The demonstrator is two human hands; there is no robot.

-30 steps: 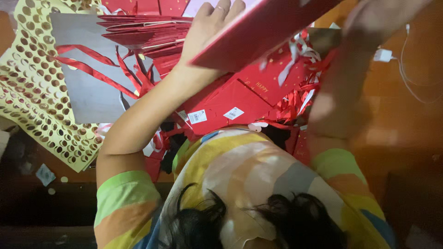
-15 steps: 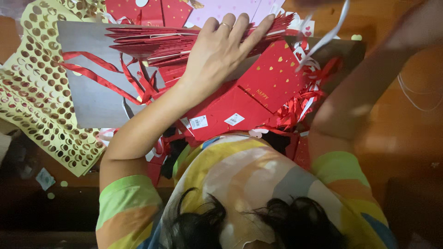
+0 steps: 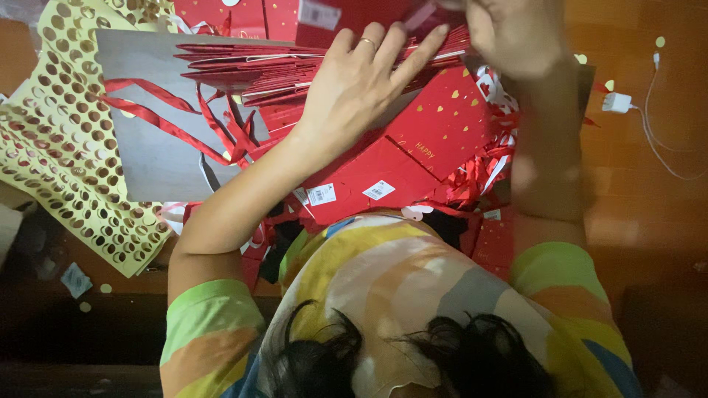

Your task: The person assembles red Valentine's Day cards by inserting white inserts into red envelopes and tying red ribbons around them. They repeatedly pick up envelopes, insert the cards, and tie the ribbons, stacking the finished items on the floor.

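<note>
My left hand (image 3: pixel 361 92), with a ring on one finger, lies flat with fingers spread on a stack of folded red paper bags (image 3: pixel 251 66). More red bags with gold hearts (image 3: pixel 442 125) lie under and beside it, two with white label stickers (image 3: pixel 322 194). My right hand (image 3: pixel 516 33) is blurred at the top edge of the pile, fingers curled next to the stack's far end. I cannot see whether it grips a bag. Red ribbon handles (image 3: pixel 169 121) trail over a grey board (image 3: pixel 155 162).
A yellow sheet punched with round holes (image 3: pixel 59 147) lies at the left. A white charger with its cable (image 3: pixel 619 102) sits on the wooden floor (image 3: pixel 649 221) at the right. Loose red ribbon (image 3: pixel 479 184) bunches near my right forearm.
A red bag that was held up over the pile has come down onto it. My left hand slid down onto the stack and spread flat. My right hand moved up to the pile's top edge.
</note>
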